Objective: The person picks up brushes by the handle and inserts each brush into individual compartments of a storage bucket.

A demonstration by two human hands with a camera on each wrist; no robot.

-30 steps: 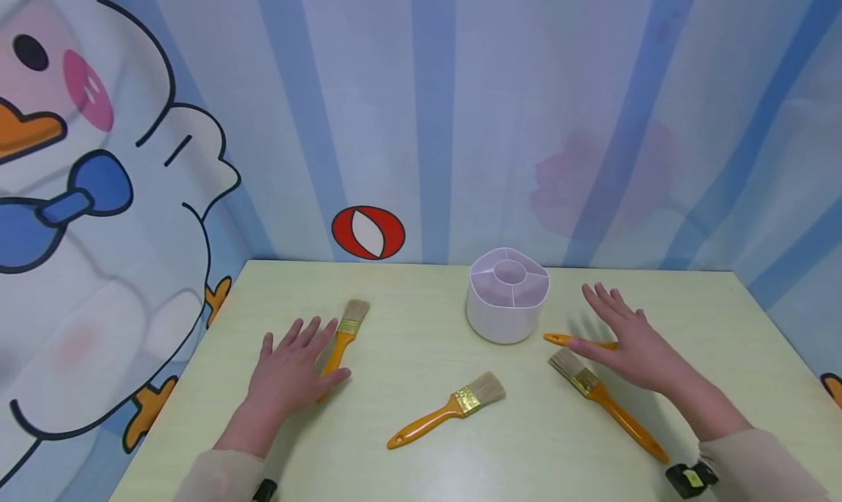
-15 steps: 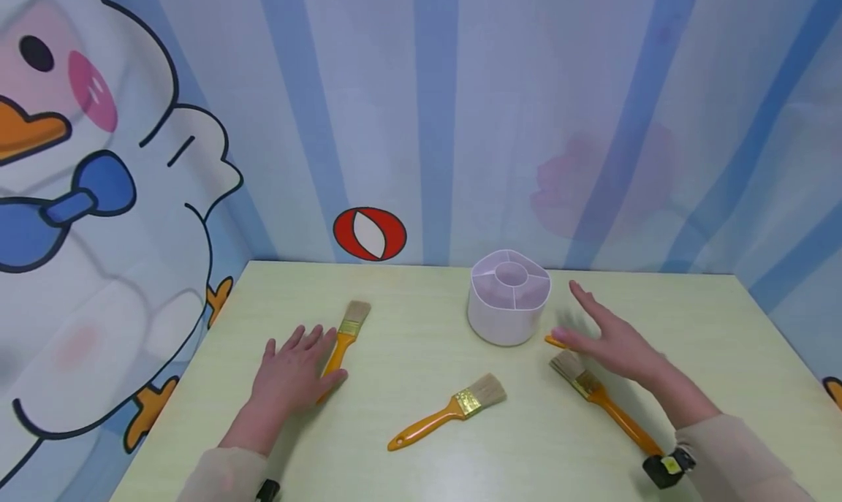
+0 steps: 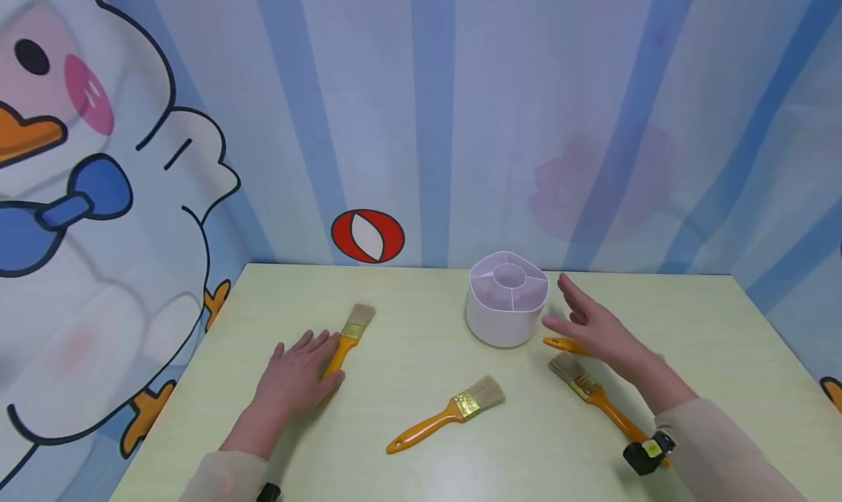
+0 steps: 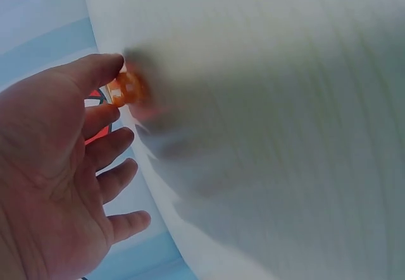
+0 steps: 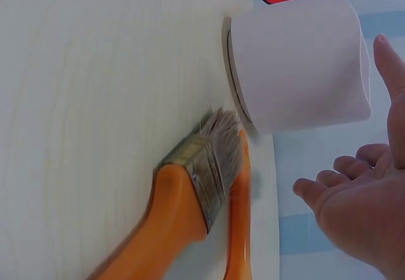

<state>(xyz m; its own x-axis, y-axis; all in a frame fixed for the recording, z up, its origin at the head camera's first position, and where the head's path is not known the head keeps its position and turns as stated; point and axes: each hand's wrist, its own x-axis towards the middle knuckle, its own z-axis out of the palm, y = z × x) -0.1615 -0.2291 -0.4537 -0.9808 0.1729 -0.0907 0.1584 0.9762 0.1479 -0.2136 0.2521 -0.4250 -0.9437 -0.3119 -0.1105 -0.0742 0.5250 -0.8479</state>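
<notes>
My left hand (image 3: 299, 378) is low over a paintbrush (image 3: 354, 326) with an orange handle and pale bristles at the table's left. Its thumb and index finger pinch the handle (image 4: 130, 89) in the left wrist view; the other fingers are spread. My right hand (image 3: 601, 334) holds nothing. Its thumb and index finger stand apart beside the right wall of a white round organizer (image 3: 503, 323) with several compartments. Below that hand lies a thin orange handle (image 3: 561, 345), the rest of it hidden. Nearer, another paintbrush (image 5: 183, 198) lies under the right forearm.
One more paintbrush (image 3: 454, 413) lies at the table's middle, bristles pointing right. The light wooden table (image 3: 421, 326) ends at a blue striped backdrop (image 3: 483, 115) with a cartoon duck on the left.
My right hand has moved left toward the organizer, its fingers bending somewhat. My left hand has closed in on the left paintbrush, whose bristle end has shifted slightly right.
</notes>
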